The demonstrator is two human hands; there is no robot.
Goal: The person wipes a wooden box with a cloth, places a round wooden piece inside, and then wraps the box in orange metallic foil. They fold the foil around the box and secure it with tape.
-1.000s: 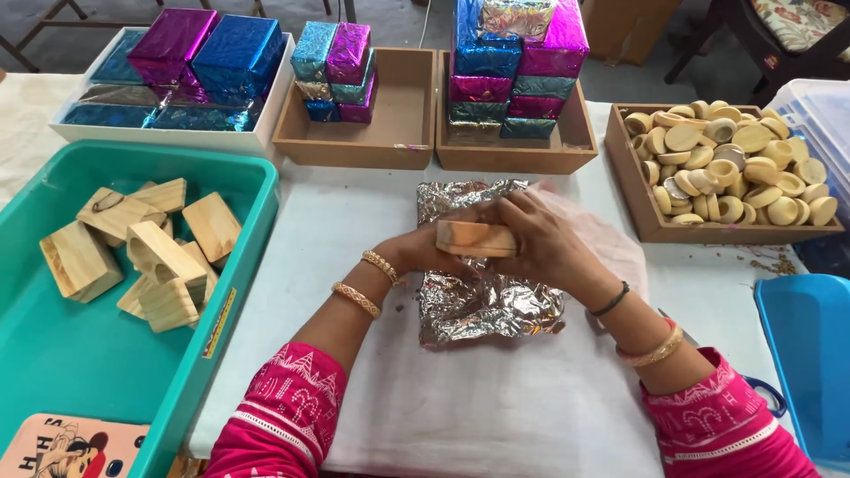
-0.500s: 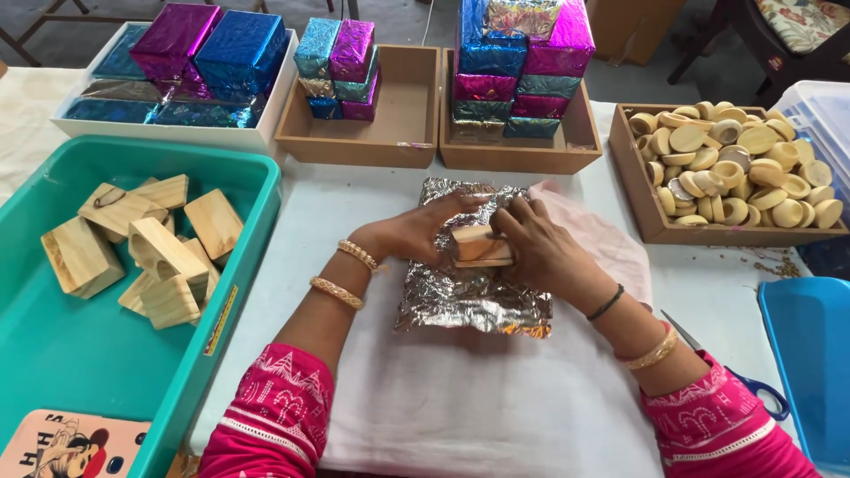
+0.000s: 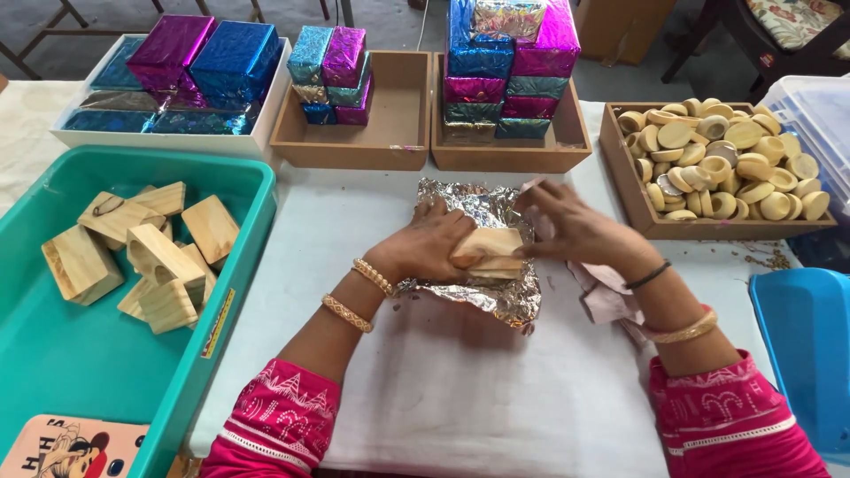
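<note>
Head view, and both hands are on it: left hand clamped over the wooden block, right hand pinching its right end. That block sits on crinkled silver foil, mid-surface. Teal bin of blocks left, tray of wooden cups far right.

The block under both hands is pale, bare wood with a matt, sanded face and visible grain. Under it lies a crinkled sheet of foil, shiny silver and full of creases. At 9 o'clock, a smooth teal plastic tub holds more raw wooden blocks. At 12 o'clock the wrapped boxes gleam in glossy metallic foil paper, pink, blue and green. At 2 o'clock, a matt wooden tray holds smooth turned wooden cups. The table cover looks like soft matt cloth.
</note>
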